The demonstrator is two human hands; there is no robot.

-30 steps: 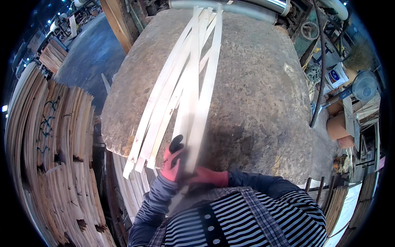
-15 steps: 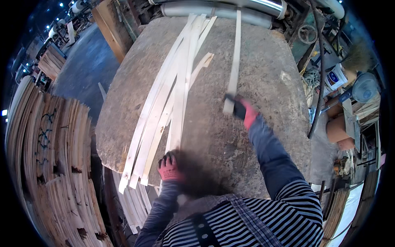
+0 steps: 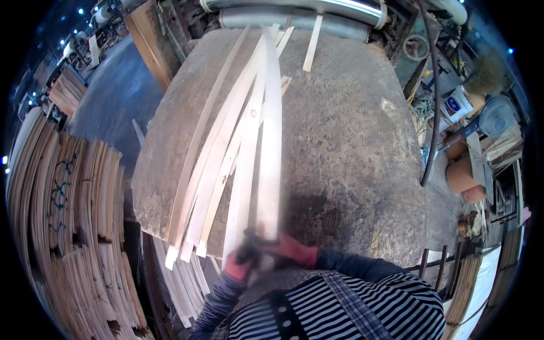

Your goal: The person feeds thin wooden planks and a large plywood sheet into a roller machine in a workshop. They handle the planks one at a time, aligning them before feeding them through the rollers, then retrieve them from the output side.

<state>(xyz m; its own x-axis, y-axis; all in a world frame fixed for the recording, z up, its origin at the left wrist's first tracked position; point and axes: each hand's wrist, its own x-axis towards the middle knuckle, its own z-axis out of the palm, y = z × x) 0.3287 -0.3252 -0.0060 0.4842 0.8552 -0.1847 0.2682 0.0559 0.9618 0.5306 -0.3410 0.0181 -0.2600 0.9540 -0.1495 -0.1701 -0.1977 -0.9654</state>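
Both hands wear red gloves with dark fingertips and meet at the near edge of a worn, stone-like tabletop point(image 3: 351, 164). My right hand point(image 3: 294, 251) is closed on the near end of a pale wood veneer strip point(image 3: 270, 164), which is smeared by motion. Right beside it, my left hand point(image 3: 240, 262) is closed at the same strip end; its fingertips are blurred. Several more veneer strips point(image 3: 218, 141) lie fanned out to the left, pointing away from me. A separate strip point(image 3: 313, 45) reaches under the roller at the far edge.
A metal roller point(image 3: 294, 8) spans the table's far side. Tall stacks of veneer sheets point(image 3: 73, 226) stand at the left. To the right are a dark bent pole point(image 3: 439, 107), a white bucket point(image 3: 457, 106), a fan point(image 3: 500, 119) and a handwheel point(image 3: 416, 47).
My right hand has let go of the strip on the right and come back beside my left hand. That strip has slid away into the roller. Another strip is now lifted.
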